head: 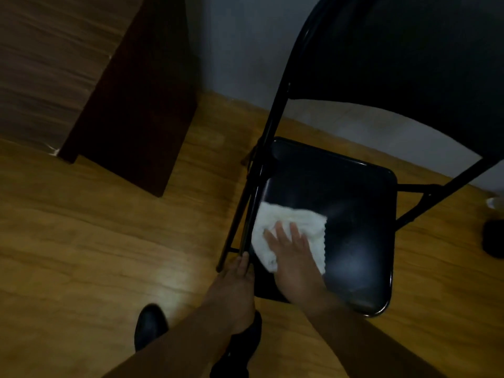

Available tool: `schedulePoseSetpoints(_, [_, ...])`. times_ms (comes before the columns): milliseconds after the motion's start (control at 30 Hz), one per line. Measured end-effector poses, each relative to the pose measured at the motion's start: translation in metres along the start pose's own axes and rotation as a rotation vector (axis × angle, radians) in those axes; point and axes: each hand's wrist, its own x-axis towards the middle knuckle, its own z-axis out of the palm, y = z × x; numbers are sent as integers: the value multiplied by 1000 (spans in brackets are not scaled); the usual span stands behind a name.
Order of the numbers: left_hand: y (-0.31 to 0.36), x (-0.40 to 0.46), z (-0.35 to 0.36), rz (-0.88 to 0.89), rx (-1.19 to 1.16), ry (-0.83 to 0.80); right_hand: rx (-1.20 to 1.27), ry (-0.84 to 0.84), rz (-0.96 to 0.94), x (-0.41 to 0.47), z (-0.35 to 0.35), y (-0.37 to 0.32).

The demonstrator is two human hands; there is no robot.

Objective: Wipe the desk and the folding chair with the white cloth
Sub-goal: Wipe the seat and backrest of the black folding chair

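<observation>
A black folding chair stands on the wooden floor at the right, its glossy seat facing up. The white cloth lies spread on the seat's near left part. My right hand presses flat on the cloth with straight fingers. My left hand grips the seat's left edge by the frame tube; its fingers are hidden under the edge. The desk with a wood-grain top is at the upper left, and its dark side panel reaches down to the floor.
A grey wall runs behind the chair. My dark shoes stand on the wooden floor below the hands. A dark object and a small white thing sit at the right edge.
</observation>
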Motion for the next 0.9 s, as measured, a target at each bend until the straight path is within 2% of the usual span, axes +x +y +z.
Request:
schedulePoseSetpoints(100, [-5, -1, -3, 31, 46, -46, -120, -64, -39, -15, 8, 13])
schedulePoseSetpoints(233, [-7, 1, 1, 21, 115, -78, -96, 47, 183, 43, -28, 38])
schedulePoseSetpoints(300, [-6, 1, 5, 13, 149, -85, -25, 84, 214, 62, -39, 36])
schedulePoseSetpoints(367, [-6, 1, 5, 16, 167, -89, -2, 66, 171, 50, -31, 29])
schedulePoseSetpoints(467, [-7, 2, 2, 20, 115, -77, -72, -24, -42, -14, 5, 23])
schedulePoseSetpoints(533, [-6, 1, 2, 24, 91, -79, -73, -71, -111, -47, 17, 37])
schedulePoseSetpoints(633, [-3, 3, 4, -4, 124, -89, -15, 21, 72, -27, -1, 72])
schedulePoseSetpoints(733, [1, 6, 7, -20, 148, -88, 85, 115, 194, 44, -34, 76])
schedulePoseSetpoints(833, [1, 7, 10, -20, 156, -89, 196, 160, 190, 72, -34, 43])
schedulePoseSetpoints(900, [-1, 8, 10, -22, 137, -88, 86, 156, 66, 38, -8, 24])
